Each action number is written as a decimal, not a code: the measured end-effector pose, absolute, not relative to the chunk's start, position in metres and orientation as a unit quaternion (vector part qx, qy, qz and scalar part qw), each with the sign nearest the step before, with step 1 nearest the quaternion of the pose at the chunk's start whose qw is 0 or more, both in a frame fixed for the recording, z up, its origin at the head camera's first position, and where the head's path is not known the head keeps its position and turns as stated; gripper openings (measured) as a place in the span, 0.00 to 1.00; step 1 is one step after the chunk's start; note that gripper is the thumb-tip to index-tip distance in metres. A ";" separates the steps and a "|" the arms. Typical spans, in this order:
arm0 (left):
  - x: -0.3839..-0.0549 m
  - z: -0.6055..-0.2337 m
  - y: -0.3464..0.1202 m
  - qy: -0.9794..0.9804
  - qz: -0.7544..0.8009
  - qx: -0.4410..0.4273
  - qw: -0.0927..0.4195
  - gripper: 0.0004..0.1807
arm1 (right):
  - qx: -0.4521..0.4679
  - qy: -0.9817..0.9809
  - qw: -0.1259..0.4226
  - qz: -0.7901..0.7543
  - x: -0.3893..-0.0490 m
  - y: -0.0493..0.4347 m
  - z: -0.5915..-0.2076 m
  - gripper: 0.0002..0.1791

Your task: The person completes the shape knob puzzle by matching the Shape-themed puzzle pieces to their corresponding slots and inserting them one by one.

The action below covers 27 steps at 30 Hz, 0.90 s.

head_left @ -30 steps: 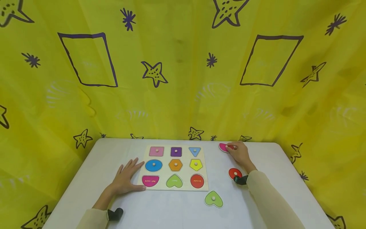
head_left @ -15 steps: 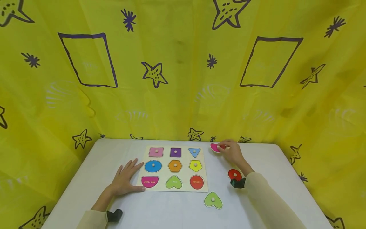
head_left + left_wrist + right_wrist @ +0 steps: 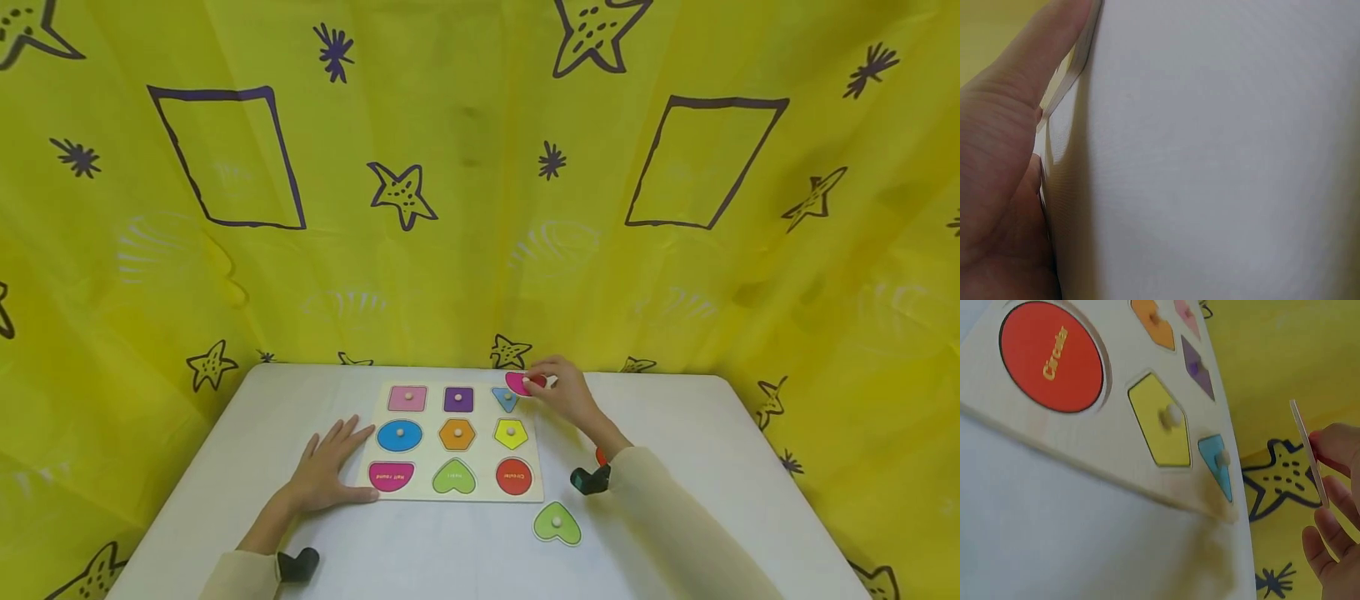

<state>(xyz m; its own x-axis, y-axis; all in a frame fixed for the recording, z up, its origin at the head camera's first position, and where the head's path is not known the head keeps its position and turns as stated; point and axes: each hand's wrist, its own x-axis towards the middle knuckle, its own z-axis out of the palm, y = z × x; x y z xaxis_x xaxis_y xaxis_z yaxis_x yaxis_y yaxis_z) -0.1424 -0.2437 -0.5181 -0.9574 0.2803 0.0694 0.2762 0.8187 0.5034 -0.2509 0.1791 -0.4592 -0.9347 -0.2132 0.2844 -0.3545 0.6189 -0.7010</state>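
My right hand pinches the small knob of a pink half-round puzzle piece, held above the far right corner of the wooden puzzle board. In the right wrist view that piece appears edge-on, off the board's surface. My left hand lies with fingers spread at the board's left side, thumb and a fingertip at its edge; the left wrist view shows the thumb against that edge. Knobbed pieces fill the two far rows. The near row shows printed half-round, heart and circular recesses.
A green heart piece lies on the white table off the board's near right corner. A red round piece sits farther right, mostly hidden by the right wrist. Behind the table's far edge hangs a yellow patterned curtain.
My right hand has carried the pink half-round piece leftward from the table's far right to over the board's far right corner. The left hand has stayed in place.
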 end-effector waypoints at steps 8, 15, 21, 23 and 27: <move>-0.144 -0.518 -0.244 0.959 0.246 0.138 0.023 0.59 | 0.180 -0.881 0.054 0.434 -0.245 0.132 -0.460 0.05; -0.144 -0.518 -0.246 0.961 0.240 0.138 0.027 0.59 | 0.223 -0.862 0.049 0.452 -0.239 0.091 -0.469 0.04; -0.146 -0.517 -0.246 0.961 0.239 0.136 0.028 0.60 | 0.247 -0.852 0.020 0.462 -0.228 0.057 -0.472 0.06; -0.146 -0.517 -0.246 0.962 0.236 0.135 0.031 0.60 | 0.246 -0.852 0.007 0.462 -0.224 0.047 -0.472 0.07; -0.147 -0.516 -0.245 0.962 0.234 0.136 0.036 0.60 | 0.248 -0.850 -0.005 0.465 -0.215 0.031 -0.473 0.07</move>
<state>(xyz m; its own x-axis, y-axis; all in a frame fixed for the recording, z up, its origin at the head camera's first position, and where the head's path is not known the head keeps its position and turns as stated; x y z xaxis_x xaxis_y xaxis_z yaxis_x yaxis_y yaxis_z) -0.1472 -0.2451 -0.5159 -0.9603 0.2790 -0.0048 0.2456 0.8534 0.4598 -0.2146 0.0305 -0.4734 -0.8770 -0.4265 0.2212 -0.4164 0.4451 -0.7927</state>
